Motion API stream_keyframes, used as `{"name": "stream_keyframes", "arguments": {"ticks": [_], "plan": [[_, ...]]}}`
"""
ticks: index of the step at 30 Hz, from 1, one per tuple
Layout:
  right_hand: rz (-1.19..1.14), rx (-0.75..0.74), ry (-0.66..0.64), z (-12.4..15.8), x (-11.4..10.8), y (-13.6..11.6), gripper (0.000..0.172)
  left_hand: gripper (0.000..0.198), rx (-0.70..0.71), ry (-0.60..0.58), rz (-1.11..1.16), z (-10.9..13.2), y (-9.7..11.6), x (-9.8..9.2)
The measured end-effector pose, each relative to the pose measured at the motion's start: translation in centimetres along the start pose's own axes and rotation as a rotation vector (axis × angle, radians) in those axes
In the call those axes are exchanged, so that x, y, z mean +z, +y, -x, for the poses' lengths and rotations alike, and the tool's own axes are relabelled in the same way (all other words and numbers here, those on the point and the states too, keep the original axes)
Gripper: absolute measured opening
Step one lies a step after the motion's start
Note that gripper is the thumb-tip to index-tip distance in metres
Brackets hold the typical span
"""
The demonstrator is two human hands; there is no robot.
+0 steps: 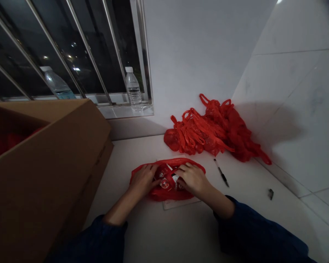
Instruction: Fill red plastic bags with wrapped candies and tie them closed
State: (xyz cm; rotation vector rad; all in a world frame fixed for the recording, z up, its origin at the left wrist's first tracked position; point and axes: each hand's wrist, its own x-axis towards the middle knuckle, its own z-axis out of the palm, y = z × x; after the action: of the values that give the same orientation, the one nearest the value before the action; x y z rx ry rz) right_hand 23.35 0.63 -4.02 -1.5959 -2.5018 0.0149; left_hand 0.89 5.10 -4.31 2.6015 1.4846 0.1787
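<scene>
An opened red plastic bag (164,196) lies on the white table, with several small red packets (165,183) bearing white print inside it. My left hand (144,179) reaches into the bag's left side, fingers bent beside the packets. From the right, my right hand (192,177) reaches in with its fingers curled over the packets near a white patch. Whether either hand grips a packet is not clear. A flat pale item (181,203) shows partly beneath the bag.
A large cardboard box (57,164) with red contents stands at left. Red plastic bags (214,128) are heaped against the wall. A black pen (222,174) and a small dark scrap (270,194) lie at right. Bottles (133,91) (57,86) stand by the barred window.
</scene>
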Motion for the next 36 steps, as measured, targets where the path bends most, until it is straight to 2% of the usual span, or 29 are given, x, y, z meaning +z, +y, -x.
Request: {"name": "stream_keyframes", "arguments": {"ticks": [4, 7, 9, 11, 14, 18, 20, 26, 29, 36], "plan": [[-0.032, 0.03, -0.025, 0.0, 0.0, 0.3, 0.029, 0.044, 0.003, 0.07, -0.002, 0.3, 0.6, -1.0], [-0.117, 0.097, 0.063, 0.0, -0.9, 0.0, 0.047, 0.032, 0.022, 0.126, -0.022, 0.8, 1.6, -2.7], [-0.226, 0.103, 0.147, 0.0, -1.4, -0.3, 0.059, 0.025, 0.1, 0.161, 0.04, 1.1, 2.1, -3.8], [-0.38, 0.072, 0.188, 0.1, -1.6, -0.5, 0.051, 0.025, 0.162, 0.175, 0.201, 1.2, 2.4, -4.4], [-0.724, 0.033, 0.129, 0.1, -1.4, -0.5, 0.025, 0.03, 0.146, 0.201, 0.536, 1.2, 2.6, -4.5], [-1.243, 0.01, -0.023, 0.1, -1.2, -0.3, 0.025, 0.03, 0.099, 0.256, 0.84, 1.0, 2.9, -4.1], [-1.389, -0.003, -0.084, 0.1, -1.4, -0.3, 0.026, 0.03, 0.091, 0.24, 0.915, 1.0, 3.1, -4.2], [-1.402, -0.04, -0.087, 0.4, -2.1, -0.7, 0.03, 0.032, 0.066, 0.181, 0.96, 1.4, 3.8, -4.8], [-1.454, -0.008, -0.047, 0.3, -2.2, -0.9, 0.034, 0.037, 0.059, 0.163, 0.945, 1.5, 4.0, -4.8], [-1.509, 0.009, 0.096, 0.1, -2.6, -0.8, 0.034, 0.029, 0.119, 0.053, 0.959, 1.5, 4.3, -4.4]]}}
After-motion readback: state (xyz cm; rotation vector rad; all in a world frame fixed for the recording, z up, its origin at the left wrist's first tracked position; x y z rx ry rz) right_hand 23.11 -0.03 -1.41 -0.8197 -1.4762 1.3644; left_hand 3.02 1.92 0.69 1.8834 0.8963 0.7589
